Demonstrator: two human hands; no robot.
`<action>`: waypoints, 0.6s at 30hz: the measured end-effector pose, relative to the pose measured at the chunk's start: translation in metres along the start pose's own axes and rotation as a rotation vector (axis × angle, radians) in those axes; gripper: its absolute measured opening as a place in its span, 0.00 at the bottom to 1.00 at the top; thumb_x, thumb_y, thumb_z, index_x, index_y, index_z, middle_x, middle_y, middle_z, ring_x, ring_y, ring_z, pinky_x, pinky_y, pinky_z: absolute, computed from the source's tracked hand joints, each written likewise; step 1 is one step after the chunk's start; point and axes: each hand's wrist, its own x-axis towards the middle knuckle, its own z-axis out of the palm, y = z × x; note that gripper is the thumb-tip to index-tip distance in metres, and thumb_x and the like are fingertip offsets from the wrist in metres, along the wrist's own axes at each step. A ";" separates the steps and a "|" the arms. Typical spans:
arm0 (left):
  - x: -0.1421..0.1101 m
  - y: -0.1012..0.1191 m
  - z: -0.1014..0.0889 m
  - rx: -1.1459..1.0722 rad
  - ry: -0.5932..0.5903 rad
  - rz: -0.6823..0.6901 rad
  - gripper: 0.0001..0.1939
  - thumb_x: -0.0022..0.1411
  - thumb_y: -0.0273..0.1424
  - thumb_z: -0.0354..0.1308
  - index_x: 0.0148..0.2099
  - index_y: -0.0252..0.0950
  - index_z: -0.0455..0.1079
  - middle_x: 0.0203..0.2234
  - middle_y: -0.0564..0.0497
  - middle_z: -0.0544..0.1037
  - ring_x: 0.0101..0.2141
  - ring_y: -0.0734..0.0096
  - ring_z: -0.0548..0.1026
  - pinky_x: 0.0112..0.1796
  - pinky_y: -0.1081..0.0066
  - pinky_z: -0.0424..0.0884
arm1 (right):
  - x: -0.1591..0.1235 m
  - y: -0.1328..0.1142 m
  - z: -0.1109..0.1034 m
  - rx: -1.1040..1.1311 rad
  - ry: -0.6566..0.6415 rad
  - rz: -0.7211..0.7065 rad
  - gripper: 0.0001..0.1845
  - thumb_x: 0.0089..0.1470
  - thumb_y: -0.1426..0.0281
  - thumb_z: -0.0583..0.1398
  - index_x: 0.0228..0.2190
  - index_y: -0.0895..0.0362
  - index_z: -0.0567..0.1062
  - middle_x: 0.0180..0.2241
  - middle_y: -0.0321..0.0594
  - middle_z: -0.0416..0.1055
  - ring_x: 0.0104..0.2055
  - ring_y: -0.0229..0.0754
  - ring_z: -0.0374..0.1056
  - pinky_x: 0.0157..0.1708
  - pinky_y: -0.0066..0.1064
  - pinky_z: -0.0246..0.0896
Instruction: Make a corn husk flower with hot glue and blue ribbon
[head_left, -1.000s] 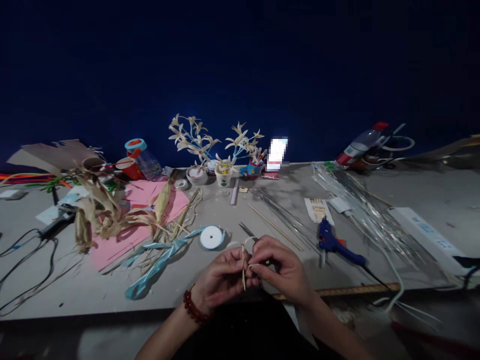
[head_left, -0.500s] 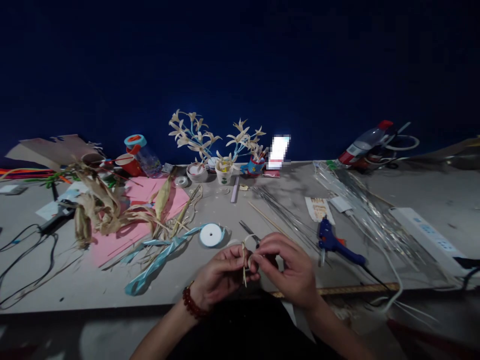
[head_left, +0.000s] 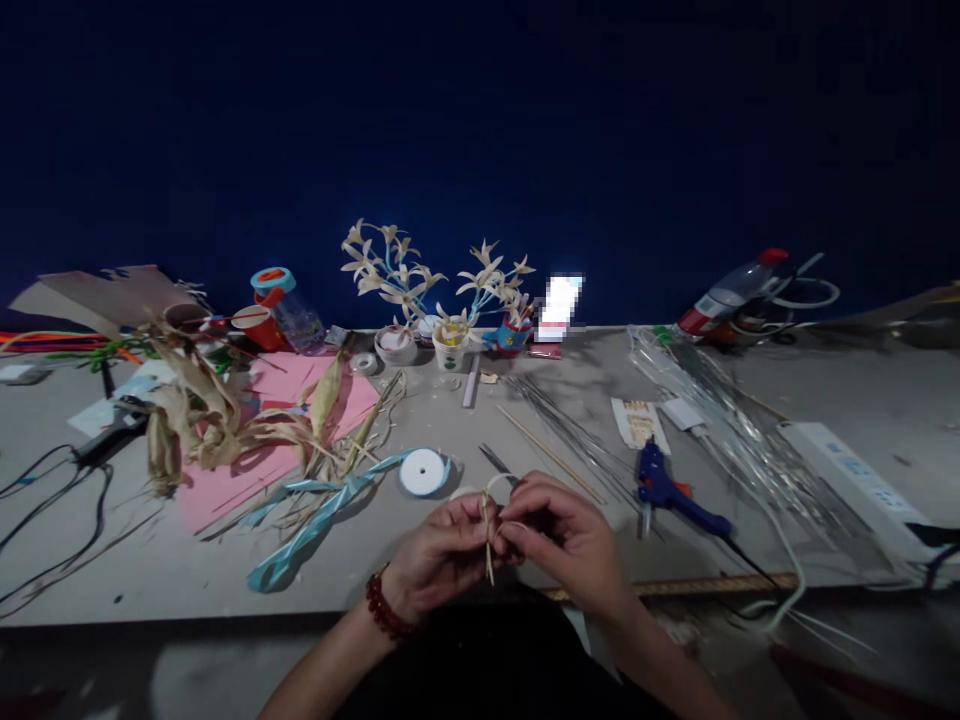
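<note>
Near the front edge of the table, my left hand [head_left: 435,555] pinches a thin, pale yellow strip of dried husk [head_left: 489,550] that stands upright between thumb and fingers. Close beside it my right hand [head_left: 577,540] has thumb and fingers closed on a narrow pale strand [head_left: 498,477], which curves in a loop over the top of the husk strip. The strand's end is partly hidden by the fingers. Just behind my hands lie scissors [head_left: 493,458], their handles covered by my right hand. A spool of blue ribbon [head_left: 421,471] is to the left.
Dried corn husks [head_left: 202,430] lie on pink paper [head_left: 262,480] at left. Husk flowers [head_left: 405,280] stand in a cup [head_left: 450,352] and a bowl at the back. Right of my hands are thin wires [head_left: 570,430], a blue glue gun [head_left: 671,490] and a power strip [head_left: 855,480].
My right hand has shifted slightly, its fingers drawn lower and closer around the strand. The husk strip has dropped a little in my left hand. The camera view has moved slightly.
</note>
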 end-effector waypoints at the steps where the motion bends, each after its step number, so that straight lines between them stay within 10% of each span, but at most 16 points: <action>1: 0.000 -0.001 0.000 0.008 -0.001 -0.009 0.07 0.54 0.26 0.70 0.34 0.29 0.75 0.24 0.49 0.80 0.29 0.72 0.79 0.37 0.74 0.73 | -0.001 0.001 0.001 0.031 -0.011 0.012 0.05 0.55 0.75 0.65 0.32 0.53 0.78 0.28 0.36 0.71 0.28 0.37 0.69 0.24 0.26 0.66; 18: -0.001 0.005 0.018 0.175 0.063 0.019 0.11 0.52 0.32 0.71 0.28 0.28 0.75 0.24 0.48 0.75 0.31 0.71 0.73 0.39 0.73 0.67 | 0.016 -0.017 -0.009 -0.477 0.075 -0.314 0.07 0.55 0.78 0.62 0.33 0.54 0.77 0.30 0.39 0.73 0.35 0.44 0.69 0.36 0.38 0.66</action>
